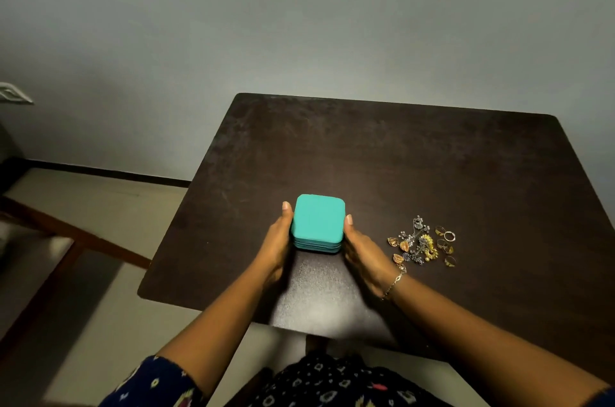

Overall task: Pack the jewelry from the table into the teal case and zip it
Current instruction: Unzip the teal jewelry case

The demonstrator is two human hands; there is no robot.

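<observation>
- The case [317, 222] sits shut on the table [399, 157].
- The left hand [278, 240] holds its left side and the right hand [364, 250] holds its right side, both pressed close against it.
- The jewelry [421, 243] lies in a little pile to the right of the case (rings and earrings, all mixed up). None is packed yet.
- I think this is the very start.
- Next, a hand must find the zip, pull it round, and lift the lid.
</observation>
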